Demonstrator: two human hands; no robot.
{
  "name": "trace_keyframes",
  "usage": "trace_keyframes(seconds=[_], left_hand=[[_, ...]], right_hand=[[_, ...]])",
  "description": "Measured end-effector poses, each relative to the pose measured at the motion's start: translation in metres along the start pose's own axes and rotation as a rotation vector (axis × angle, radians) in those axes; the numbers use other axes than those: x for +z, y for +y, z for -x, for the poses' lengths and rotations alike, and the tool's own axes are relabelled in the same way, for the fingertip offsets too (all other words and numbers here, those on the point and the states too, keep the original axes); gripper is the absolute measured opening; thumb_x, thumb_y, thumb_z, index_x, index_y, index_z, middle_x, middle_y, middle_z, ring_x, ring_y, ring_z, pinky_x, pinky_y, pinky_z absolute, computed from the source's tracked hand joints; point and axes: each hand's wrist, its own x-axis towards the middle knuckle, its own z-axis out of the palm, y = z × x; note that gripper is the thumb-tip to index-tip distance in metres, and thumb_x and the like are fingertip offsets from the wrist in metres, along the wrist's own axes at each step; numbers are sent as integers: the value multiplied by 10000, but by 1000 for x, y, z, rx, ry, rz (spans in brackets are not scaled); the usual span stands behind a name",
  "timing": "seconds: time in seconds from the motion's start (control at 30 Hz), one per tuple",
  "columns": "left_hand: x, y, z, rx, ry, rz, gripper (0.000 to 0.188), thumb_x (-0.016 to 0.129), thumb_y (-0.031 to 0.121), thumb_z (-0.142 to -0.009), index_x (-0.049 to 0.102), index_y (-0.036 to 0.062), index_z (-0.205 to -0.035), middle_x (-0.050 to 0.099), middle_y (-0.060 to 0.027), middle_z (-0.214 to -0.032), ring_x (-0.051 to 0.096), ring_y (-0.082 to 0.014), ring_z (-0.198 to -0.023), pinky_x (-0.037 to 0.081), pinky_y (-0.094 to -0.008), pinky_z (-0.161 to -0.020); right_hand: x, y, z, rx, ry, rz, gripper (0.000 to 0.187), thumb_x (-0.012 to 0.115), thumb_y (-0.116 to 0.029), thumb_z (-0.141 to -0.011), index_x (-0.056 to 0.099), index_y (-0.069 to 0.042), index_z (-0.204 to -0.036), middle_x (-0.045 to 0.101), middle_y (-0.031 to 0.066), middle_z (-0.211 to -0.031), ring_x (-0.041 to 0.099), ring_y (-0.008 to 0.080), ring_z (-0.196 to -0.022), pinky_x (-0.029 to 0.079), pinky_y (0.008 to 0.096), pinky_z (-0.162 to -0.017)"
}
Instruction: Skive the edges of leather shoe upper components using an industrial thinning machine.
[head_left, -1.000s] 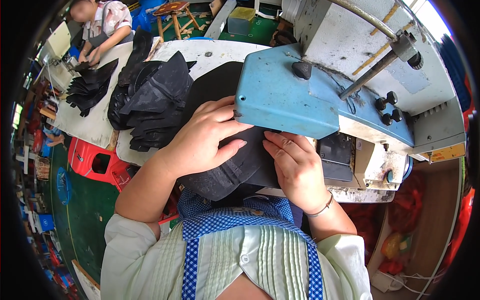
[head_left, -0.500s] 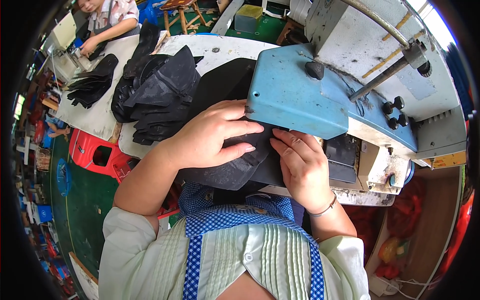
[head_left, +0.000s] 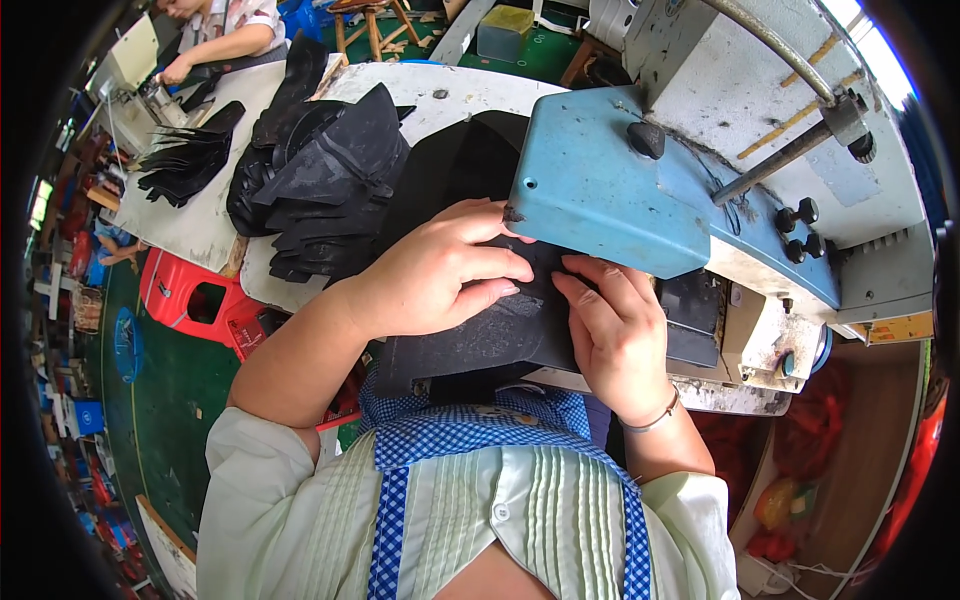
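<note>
A flat black sheet piece [head_left: 470,345] lies under the head of a blue machine [head_left: 610,185], its near part reaching over the table edge. My left hand [head_left: 440,270] rests on it from the left, fingers stretched and thumb apart from the index finger. On the right, my right hand [head_left: 620,335] touches the same piece with extended, slightly bent fingertips; its thumb is hidden. The fingertips of both hands are close together just below the blue head, which hides the working point. Another dark sheet area [head_left: 455,165] spreads beyond my left hand.
Stacked black cut pieces [head_left: 325,185] lie on the white table [head_left: 450,80] at left. Further left, a co-worker [head_left: 225,40] sits at another machine [head_left: 130,105] beside more black pieces [head_left: 195,150]. A red plastic stool [head_left: 190,300] stands below.
The black piece has turned under my hands; its near edge looks straighter and sits further left. Both hands remain beside the machine head, with small finger shifts. The view has shifted slightly.
</note>
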Motion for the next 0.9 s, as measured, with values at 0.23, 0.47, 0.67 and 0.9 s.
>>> trace_keyframes(seconds=[0.23,0.47,0.67,0.9], left_hand=[[11,7,-2,18,61,-117,159,762,120,-822,717,61,-962,623,-138,-1207,564,-356,-1229,455,-491,-1049],[13,9,-4,-8,29,-227,325,786,301,-832,697,43,-1009,588,-157,-1254,511,-398,-1306,420,-584,-1075],[15,5,-8,-9,39,-257,431,803,347,-812,690,18,-1067,606,-162,-1241,500,-409,-1323,432,-602,-1066],[15,-1,-11,-30,51,-260,456,801,361,-812,685,16,-1087,632,-181,-1213,512,-437,-1304,435,-615,-1062]], right_hand=[[1,-1,-1,-10,32,48,291,704,31,-751,735,13,-1040,671,131,-1011,646,315,-909,540,412,-799],[2,-2,-1,12,17,66,352,695,35,-748,737,5,-1097,648,135,-1034,628,326,-937,530,415,-820],[2,-1,-2,48,-14,59,373,690,40,-746,739,0,-1114,629,155,-1067,622,329,-946,523,430,-841],[5,0,0,130,-75,37,431,674,49,-734,731,-8,-1157,606,186,-1147,590,380,-1058,458,494,-978]])
